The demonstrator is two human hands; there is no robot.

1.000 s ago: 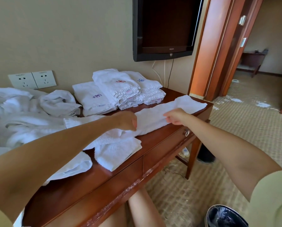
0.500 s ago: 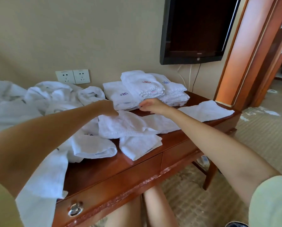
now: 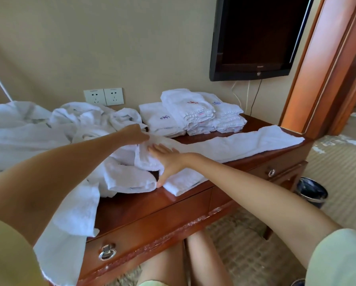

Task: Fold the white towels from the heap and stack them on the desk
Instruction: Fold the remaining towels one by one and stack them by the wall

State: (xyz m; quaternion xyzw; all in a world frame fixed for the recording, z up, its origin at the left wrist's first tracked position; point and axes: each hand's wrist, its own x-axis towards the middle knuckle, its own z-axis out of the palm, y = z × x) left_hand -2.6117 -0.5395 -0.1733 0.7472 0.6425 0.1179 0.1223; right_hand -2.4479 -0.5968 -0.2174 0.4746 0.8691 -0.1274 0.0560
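1. You lean over the worktop (image 3: pixel 144 205) with your right hand (image 3: pixel 169 162) laid flat. Its fingers (image 3: pixel 159 148) are straight and spread, pressing the doubled end of a long towel (image 3: pixel 245 144) and grasping nothing.
2. Your left hand (image 3: pixel 134 133) sits just behind, its fingers curled down onto the same towel's fold. It seems to pinch the fold at the rim of the heap (image 3: pixel 49 129).
3. First risk: the fold looks bunched rather than squared, so pressing it now would likely set a crooked crease. Cloth from the heap touches the fold and could get caught up in it.
4. Second risk: the towel's far end lies at the worktop's right corner, and a sharp tug may skew the strip or slide it off the edge. A smaller folded towel (image 3: pixel 183 182) lies just beside your right palm and could be dragged along.
5. The long towel is white, thick terry, stretched as a narrow strip across the worktop in front of the folded stack (image 3: pixel 191 114). It lies flat on the right and rumpled on the left.
6. Part of the heap hangs over the worktop's front edge and looks ready to slip to the floor.
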